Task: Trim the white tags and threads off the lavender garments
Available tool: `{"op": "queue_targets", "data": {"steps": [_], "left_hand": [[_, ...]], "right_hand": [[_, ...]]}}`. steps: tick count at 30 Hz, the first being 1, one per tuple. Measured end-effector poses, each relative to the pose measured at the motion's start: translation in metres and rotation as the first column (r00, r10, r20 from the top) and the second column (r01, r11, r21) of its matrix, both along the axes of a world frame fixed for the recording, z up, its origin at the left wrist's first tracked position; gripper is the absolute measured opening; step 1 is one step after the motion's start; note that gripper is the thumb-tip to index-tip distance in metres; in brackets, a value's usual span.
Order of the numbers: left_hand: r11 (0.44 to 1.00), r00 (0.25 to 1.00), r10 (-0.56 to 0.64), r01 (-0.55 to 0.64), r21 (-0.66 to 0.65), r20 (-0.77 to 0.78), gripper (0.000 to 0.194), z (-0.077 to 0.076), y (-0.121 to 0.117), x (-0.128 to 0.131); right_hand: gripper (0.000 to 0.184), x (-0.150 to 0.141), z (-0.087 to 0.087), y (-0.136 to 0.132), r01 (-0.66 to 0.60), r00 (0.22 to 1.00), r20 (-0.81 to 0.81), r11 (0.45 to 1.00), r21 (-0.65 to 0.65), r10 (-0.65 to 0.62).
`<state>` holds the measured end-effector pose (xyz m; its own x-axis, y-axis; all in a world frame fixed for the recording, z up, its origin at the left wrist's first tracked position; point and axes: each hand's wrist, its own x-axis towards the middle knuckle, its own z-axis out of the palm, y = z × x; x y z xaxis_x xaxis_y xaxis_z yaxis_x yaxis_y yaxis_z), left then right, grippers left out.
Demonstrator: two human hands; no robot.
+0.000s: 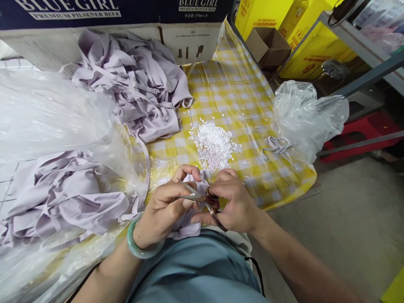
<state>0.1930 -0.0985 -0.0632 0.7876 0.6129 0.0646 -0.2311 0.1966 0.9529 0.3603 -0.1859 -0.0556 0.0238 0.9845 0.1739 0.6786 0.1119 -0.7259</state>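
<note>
Blue top (198,269) close up, scissors (206,199) in your right hand (235,200)

Your top is nearest, just under your hands. Your right hand is curled round the scissors, with its fingers at the handle loops. The blades point to your left hand (167,206) and stand a little apart. Your left hand is bent in a narrow pinch on some pale purple cloth (186,229), close by the blades. The cloth hangs down between your hands, over your top. I can't tell just what bit of it your fingertips hold. A green bangle (135,244) goes round your left wrist.

Just past your hands is a heap of little white bits (214,145) on the yellow check sheet (249,109). To the left of your left hand lies a pile of purple clothes (69,189), with clear plastic (53,113) behind it. Another purple heap (132,84) sits farther past your left hand, up by a big box (126,25). Past your right hand, off to its right, are some thin straps (277,146) and a puffy clear bag (306,118).
</note>
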Motion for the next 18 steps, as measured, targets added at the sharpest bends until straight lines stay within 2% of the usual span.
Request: {"op": "queue_targets", "data": {"steps": [4, 9, 13, 16, 18], "left_hand": [[0.999, 0.999, -0.037, 0.037, -0.035, 0.014, 0.021, -0.003, -0.001, 0.001], [0.999, 1.0, -0.029, 0.029, -0.035, -0.004, 0.026, -0.004, -0.001, 0.006], [0.999, 0.999, -0.013, 0.011, -0.044, -0.047, 0.027, -0.009, 0.004, 0.012], [0.999, 0.997, 0.018, -0.016, 0.03, -0.073, 0.028, -0.007, 0.003, 0.015], [0.989, 0.996, 0.034, -0.021, 0.149, -0.083, 0.026, 0.0, -0.003, 0.015]], "right_hand": [[0.055, 0.002, -0.002, -0.002, 0.017, 1.0, 0.013, 1.0, 0.015, -0.017], [0.051, 0.002, -0.012, -0.004, 0.065, 0.998, 0.013, 0.998, 0.021, -0.066], [0.048, 0.014, -0.015, -0.003, 0.157, 0.986, -0.047, 0.987, -0.018, -0.157], [0.036, 0.026, -0.01, -0.007, 0.252, 0.953, -0.141, 0.961, -0.116, -0.268], [0.038, 0.028, -0.006, -0.012, 0.205, 0.927, -0.286, 0.966, -0.157, -0.243]]}}
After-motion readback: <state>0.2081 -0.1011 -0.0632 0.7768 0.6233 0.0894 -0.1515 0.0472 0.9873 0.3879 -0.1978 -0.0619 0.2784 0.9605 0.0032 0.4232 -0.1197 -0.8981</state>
